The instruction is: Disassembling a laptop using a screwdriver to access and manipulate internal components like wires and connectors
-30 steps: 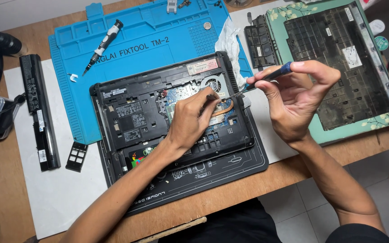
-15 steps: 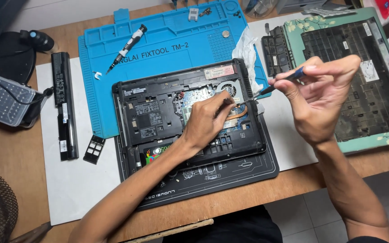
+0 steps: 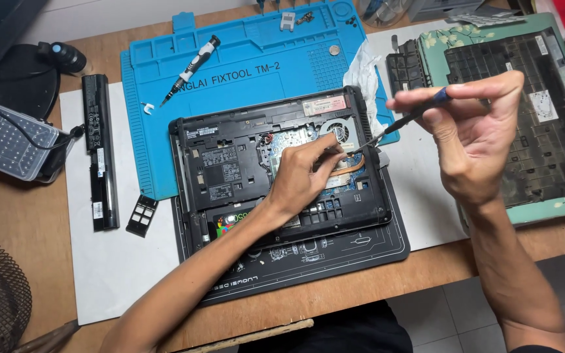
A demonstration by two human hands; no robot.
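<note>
An opened laptop base lies bottom-up on a dark work mat at the near edge of the wooden bench, its cover off and the circuit board, cooling fan and copper heat pipe exposed. The left hand rests on the board in the middle of the laptop base, fingers pinched together just left of the heat pipe; whatever it grips there is too small to make out. The right hand hovers to the right of the laptop base and grasps a slim precision screwdriver between thumb and fingertips, the blue handle up, the tip slanting down toward the fan corner.

The screwdriver looks light, stiff and thin, best held as it is, near the top of the handle so it can spin. The board and the thin heat pipe are likely fragile and easily bent; a hold on the plastic frame of the laptop base would be safer than on its parts.

Behind the laptop base lies a blue silicone repair mat carrying a second screwdriver. To the left of the laptop base lie a long black battery and a small black cover piece; to its right, a keyboard frame on a green mat.
</note>
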